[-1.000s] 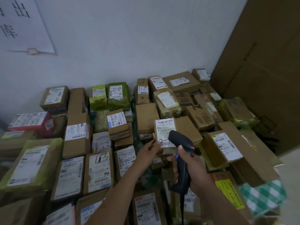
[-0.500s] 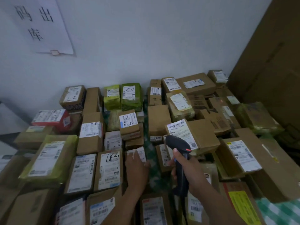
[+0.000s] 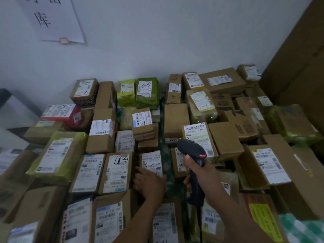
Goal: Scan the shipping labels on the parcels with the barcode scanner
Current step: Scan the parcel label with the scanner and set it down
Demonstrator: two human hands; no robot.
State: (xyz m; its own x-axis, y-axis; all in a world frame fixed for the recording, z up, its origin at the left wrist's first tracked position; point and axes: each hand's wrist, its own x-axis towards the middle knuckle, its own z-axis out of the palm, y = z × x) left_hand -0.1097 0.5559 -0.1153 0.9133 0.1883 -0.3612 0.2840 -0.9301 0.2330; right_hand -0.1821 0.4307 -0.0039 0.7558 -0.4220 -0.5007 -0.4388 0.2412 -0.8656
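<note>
- The left hand point(image 3: 149, 183) grips the near end of a small cardboard parcel point(image 3: 151, 163), white label up, wedged among flat boxes.
- The right hand point(image 3: 200, 174) is wrapped round the black plastic barcode scanner point(image 3: 192, 149).
- Just beyond the scanner lies a labelled carton point(image 3: 199, 135).
- Green checked cloth point(image 3: 166, 155) shows between the hands.
- Glossy yellow-green wrapped packs point(image 3: 126, 92) sit far beyond the left hand.

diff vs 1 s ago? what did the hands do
Left hand let go of the box labelled 902 502 12 815, which now lies back on the pile, moved down-left and grips the small parcel. Right hand keeps gripping the barcode scanner; other parcels unmoved.
</note>
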